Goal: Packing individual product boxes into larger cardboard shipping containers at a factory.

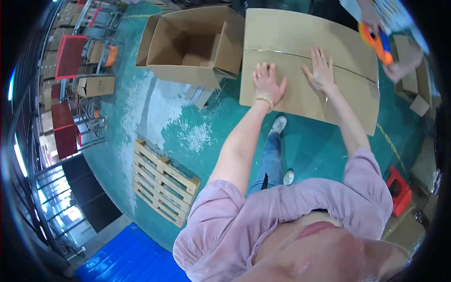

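Both my palms lie on the top of a large cardboard box whose two flaps meet along a seam. My left hand rests on the near flap, fingers spread, with a bracelet at the wrist. My right hand is flat too, its fingertips reaching over the seam. At the box's right edge, another person's hands are around an orange and blue tape dispenser. A strip of clear tape seems to run along the seam.
An open cardboard box stands left of the closed one. A wooden pallet lies on the green floor at left. Carts with red panels line the far left. At right are a red plastic object and more cardboard.
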The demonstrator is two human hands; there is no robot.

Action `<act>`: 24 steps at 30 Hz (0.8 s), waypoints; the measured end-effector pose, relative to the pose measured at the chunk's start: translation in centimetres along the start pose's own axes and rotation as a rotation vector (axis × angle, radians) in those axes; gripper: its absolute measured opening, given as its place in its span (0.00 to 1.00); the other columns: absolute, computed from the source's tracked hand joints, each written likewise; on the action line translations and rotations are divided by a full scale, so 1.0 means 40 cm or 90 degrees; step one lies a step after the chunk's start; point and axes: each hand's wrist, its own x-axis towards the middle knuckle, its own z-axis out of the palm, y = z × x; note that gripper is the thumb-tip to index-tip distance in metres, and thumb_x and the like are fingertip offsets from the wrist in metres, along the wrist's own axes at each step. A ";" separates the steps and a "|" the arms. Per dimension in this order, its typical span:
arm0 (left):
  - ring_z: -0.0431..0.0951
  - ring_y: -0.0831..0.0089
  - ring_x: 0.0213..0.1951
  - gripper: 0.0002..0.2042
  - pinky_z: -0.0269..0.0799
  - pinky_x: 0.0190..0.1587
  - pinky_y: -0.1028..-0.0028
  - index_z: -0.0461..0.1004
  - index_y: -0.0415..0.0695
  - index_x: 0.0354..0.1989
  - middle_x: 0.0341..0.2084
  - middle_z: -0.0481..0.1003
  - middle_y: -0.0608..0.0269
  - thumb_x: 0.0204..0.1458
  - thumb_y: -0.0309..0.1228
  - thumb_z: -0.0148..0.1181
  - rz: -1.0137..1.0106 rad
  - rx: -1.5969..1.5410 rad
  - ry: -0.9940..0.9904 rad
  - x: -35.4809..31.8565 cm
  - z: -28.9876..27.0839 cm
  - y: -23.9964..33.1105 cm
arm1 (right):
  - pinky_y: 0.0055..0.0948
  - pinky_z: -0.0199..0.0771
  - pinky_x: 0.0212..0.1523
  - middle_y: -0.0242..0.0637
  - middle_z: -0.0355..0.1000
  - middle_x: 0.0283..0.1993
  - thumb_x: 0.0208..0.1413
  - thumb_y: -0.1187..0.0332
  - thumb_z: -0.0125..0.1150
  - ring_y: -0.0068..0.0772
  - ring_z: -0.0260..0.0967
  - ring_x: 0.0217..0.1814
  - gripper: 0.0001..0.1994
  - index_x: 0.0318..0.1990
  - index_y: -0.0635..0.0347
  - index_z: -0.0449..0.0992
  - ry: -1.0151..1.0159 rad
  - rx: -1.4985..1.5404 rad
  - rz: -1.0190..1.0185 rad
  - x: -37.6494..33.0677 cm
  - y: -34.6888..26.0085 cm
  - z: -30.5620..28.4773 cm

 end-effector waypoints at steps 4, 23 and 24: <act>0.52 0.51 0.58 0.27 0.47 0.57 0.54 0.61 0.42 0.51 0.50 0.58 0.48 0.44 0.45 0.56 0.009 -0.050 -0.034 -0.039 -0.016 0.011 | 0.51 0.29 0.67 0.48 0.40 0.69 0.53 0.51 0.49 0.51 0.33 0.71 0.35 0.64 0.61 0.48 -0.107 -0.018 -0.064 -0.162 -0.087 -0.063; 0.24 0.46 0.66 0.61 0.25 0.61 0.41 0.33 0.45 0.66 0.66 0.32 0.50 0.28 0.66 0.60 0.141 0.034 -0.494 0.152 -0.042 0.186 | 0.31 0.67 0.23 0.31 0.69 0.29 0.50 0.54 0.56 0.26 0.69 0.29 0.15 0.39 0.53 0.73 -0.357 0.154 1.077 -1.954 -0.621 -0.102; 0.24 0.46 0.66 0.61 0.25 0.61 0.41 0.33 0.45 0.66 0.66 0.32 0.50 0.28 0.66 0.60 0.152 0.038 -0.500 0.145 -0.035 0.204 | 0.31 0.67 0.23 0.31 0.70 0.29 0.50 0.54 0.56 0.26 0.69 0.29 0.15 0.39 0.54 0.73 -0.329 0.173 1.072 -1.922 -0.693 -0.047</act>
